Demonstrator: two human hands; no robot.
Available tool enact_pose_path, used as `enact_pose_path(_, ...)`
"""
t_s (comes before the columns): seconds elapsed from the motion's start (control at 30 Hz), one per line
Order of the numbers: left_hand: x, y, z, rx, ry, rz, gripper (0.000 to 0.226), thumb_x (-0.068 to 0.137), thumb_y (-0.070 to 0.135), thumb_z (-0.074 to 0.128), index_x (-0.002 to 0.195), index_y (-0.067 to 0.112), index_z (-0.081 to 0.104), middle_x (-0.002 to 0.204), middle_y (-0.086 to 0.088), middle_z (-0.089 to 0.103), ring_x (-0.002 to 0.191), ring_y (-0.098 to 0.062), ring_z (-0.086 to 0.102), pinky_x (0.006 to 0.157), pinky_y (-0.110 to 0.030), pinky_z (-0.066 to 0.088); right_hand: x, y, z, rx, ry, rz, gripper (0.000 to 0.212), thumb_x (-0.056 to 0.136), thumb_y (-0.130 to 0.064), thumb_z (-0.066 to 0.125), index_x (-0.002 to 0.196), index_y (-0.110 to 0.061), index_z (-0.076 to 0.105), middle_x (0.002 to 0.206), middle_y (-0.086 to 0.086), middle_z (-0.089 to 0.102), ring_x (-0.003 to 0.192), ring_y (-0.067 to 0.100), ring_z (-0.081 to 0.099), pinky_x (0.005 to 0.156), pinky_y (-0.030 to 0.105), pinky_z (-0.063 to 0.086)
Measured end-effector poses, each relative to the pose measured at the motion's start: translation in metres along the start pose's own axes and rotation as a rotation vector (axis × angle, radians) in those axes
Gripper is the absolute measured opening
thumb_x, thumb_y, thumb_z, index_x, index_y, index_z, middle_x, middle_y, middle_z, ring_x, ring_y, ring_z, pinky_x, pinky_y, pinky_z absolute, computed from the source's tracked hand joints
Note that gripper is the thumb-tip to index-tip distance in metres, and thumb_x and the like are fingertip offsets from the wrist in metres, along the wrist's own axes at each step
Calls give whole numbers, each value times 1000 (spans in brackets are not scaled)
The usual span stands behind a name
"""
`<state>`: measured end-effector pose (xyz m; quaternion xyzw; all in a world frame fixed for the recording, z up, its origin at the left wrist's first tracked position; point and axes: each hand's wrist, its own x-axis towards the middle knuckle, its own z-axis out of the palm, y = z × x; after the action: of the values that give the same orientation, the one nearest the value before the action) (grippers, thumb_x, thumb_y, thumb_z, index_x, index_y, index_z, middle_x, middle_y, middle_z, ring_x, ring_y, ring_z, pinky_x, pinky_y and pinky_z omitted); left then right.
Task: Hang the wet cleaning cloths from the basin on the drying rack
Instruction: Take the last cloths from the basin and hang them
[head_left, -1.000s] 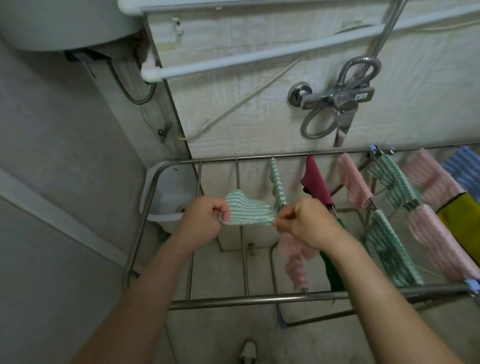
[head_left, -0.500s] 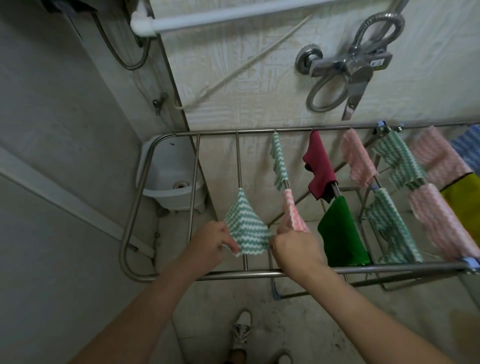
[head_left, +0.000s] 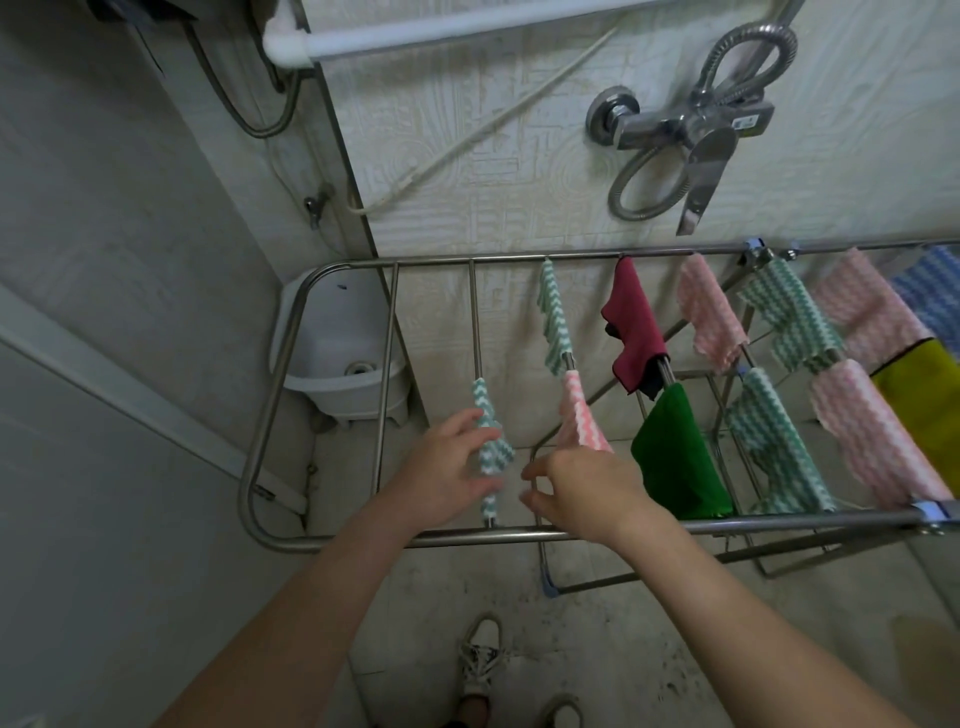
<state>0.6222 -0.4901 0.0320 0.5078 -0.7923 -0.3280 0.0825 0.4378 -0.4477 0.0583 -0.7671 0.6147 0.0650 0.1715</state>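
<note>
While the striped cloth (head_left: 488, 441) hangs draped over the rack's (head_left: 332, 540) second rod from its left end, down near the front rail, the left hand (head_left: 447, 478) lies against its left face: fingers relaxed and spread, touching the fabric, thumb low by the hem, no clamp on it. The right hand (head_left: 587, 493) hovers just right of that cloth, above the front rail, fingers loosely curled and holding nothing at all. Its knuckles cover the bottom edge of the pink cloth (head_left: 579, 421), which sits on the rack's third rod, front half. One rod further right, a maroon cloth (head_left: 631, 322) takes the back half and a green cloth (head_left: 675, 457) the front half, the two almost touching. Toward the rack's right end come more striped and pink pieces, and a yellow cloth (head_left: 924, 395) at the very edge. Behind the rack's left end, on the floor by the wall, stands the white basin (head_left: 337, 332); I cannot tell whether anything lies in it. Below the front rail a shoe (head_left: 480, 654) shows on the floor, and above the back rail a tap (head_left: 696, 124) juts from the wall.
</note>
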Motion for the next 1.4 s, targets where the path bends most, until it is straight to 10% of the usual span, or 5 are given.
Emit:
enact_pose_path(0.3,-1,5,19,174,-124,-17,93,75,52,69,149,19,23,157,9,-18,145,-11,-9,115,-34,17,-10,21,-3,384,-140,119,43,85,-23,66,128,-26,58,117,2,63,97,12,60,86,23,49)
enact_pose_path(0.63,4,89,-1,-668,23,96,31,79,35,72,107,37,61,119,14,63,116,-1,54,106,-28,38,-46,57,-75,1557,149,9,36,58,-12,85,92,-16,75,75,5,72,60,11,62,57,21,50)
enact_pose_path(0.93,3,107,-20,-865,-27,189,12,83,6,67,92,14,64,80,1,64,75,-9,60,71,-20,50,-53,56,-92,1732,71,-81,36,68,-2,70,104,-7,68,74,6,71,61,10,64,55,17,49)
enact_pose_path(1.13,-4,109,-45,-767,35,163,15,93,5,52,86,6,65,76,3,62,74,-5,58,73,-17,46,-55,46,-106,1551,62,-68,41,70,0,70,111,-7,68,73,1,68,64,7,63,60,16,52)
enact_pose_path(1.4,-11,91,-82,-505,95,119,4,85,21,68,88,22,71,77,-21,65,68,-22,58,70,-38,48,-39,31,-116,171,361,21,12,83,-33,72,94,-30,74,68,-18,45,74,7,51,66,23,36)
